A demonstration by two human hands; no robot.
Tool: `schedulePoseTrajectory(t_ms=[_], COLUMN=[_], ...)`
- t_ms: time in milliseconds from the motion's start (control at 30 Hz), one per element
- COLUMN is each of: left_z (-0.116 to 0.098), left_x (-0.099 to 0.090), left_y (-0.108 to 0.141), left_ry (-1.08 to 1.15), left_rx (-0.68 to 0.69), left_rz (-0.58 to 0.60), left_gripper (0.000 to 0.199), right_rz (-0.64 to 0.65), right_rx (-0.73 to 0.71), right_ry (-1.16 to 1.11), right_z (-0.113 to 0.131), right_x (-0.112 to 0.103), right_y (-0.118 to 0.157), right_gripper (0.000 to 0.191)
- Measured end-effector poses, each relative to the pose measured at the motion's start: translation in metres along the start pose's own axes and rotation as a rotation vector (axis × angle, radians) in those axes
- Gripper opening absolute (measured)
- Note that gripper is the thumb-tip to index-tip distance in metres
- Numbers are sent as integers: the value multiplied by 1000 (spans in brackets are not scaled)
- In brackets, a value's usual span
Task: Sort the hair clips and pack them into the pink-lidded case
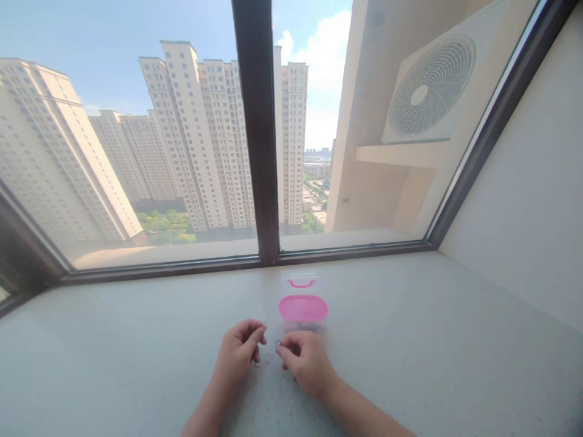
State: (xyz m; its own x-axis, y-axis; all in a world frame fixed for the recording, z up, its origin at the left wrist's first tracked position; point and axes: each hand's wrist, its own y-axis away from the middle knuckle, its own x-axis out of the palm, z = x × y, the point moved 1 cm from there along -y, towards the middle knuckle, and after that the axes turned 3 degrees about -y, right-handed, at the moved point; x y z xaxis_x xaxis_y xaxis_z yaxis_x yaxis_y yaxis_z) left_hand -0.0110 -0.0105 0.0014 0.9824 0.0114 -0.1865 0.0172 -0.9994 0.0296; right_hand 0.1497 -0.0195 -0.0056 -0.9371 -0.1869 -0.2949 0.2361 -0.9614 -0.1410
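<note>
My left hand point(240, 349) is closed in a pinch, with a small pale ring point(265, 325) at its thumb and fingertip. Facing it from the right, my right hand point(306, 359) pinches a small dark ring point(278, 344). A pale, see-through ring-like piece point(268, 357) lies on the sill between the hands. Just beyond my right hand stands a clear box with a pink inner tray point(303, 308) and a pink handle point(301, 283); its contents are too blurred to tell.
The pale window sill point(136, 346) stretches to both sides. Behind it rises a window with a dark frame post point(259, 133). A white wall point(523, 212) bounds the right side.
</note>
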Motion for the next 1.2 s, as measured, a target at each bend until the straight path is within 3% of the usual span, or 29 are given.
schedulePoseTrajectory(t_ms=[233,533,833,1200], left_z=[-3,-1,-5,-6], left_x=[3,6,4,5], left_y=[3,4,7,11], left_ry=[16,-73,-81,-79], left_rx=[37,46,51,70], left_rz=[-103,-48,-100,-72], left_gripper=[34,28,29,30], right_rz=[-15,-15,-16,-11], right_rx=[3,-1,18,38], right_ry=[11,23,27,18], right_z=[-1,1,-1,0], right_x=[0,-3,-3,-3], right_y=[0,0,-2,-1], right_gripper=[21,22,21,21])
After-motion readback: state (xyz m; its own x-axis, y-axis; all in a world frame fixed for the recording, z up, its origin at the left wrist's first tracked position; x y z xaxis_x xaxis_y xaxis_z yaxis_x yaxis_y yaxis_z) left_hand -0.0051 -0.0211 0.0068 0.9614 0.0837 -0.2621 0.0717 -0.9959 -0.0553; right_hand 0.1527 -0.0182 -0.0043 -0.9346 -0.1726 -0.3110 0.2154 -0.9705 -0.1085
